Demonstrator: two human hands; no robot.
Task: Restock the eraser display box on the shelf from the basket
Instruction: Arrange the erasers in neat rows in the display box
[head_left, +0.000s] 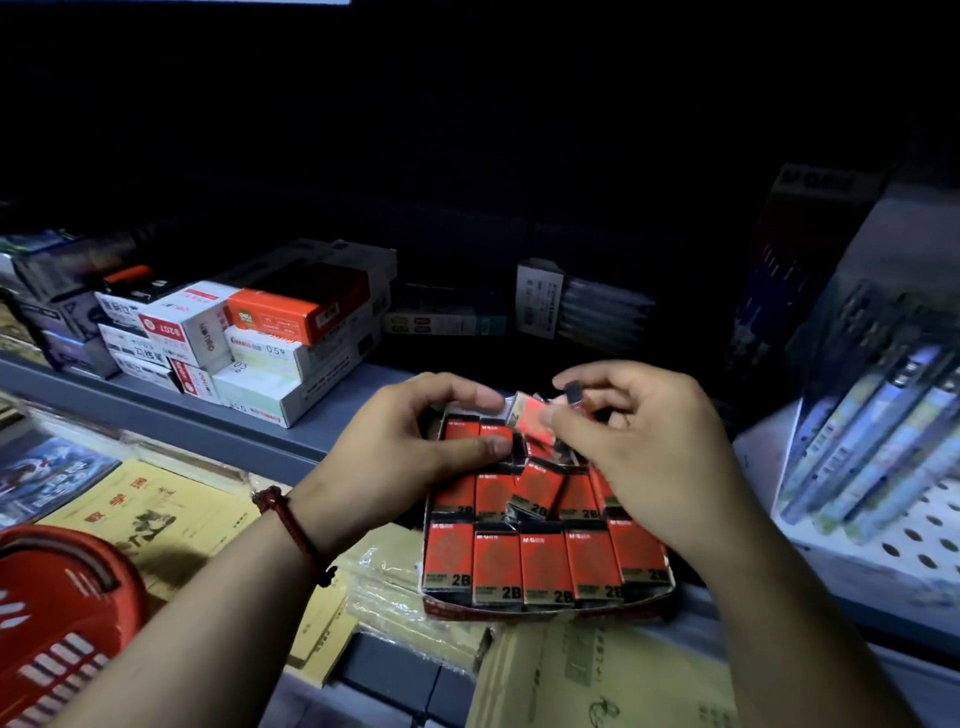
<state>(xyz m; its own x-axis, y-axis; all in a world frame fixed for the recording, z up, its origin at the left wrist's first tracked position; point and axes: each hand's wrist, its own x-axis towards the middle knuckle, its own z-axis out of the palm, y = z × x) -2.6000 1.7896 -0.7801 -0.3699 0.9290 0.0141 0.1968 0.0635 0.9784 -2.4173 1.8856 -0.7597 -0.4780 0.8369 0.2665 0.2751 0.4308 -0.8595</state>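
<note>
While right hand (649, 457) pinches red 2B eraser (530, 423) over display box (545, 610) back row, left hand (405, 452) curls at its back-left, grip unclear; tilted mid-row erasers (535, 493) may block seating.

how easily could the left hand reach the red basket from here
Probably easily: the red basket sits low on the same side as the left hand, with only flat notebooks between. It must first release the back-row erasers.

The left forearm (218, 597) comes in from 7 o'clock and the right forearm (789, 613) from 5. The left hand (410, 441) curves forefinger and thumb toward 3 o'clock, its grip unclear. The right hand (644, 452), fingers curled, pinches an eraser (530, 422) toward 9 o'clock.
</note>
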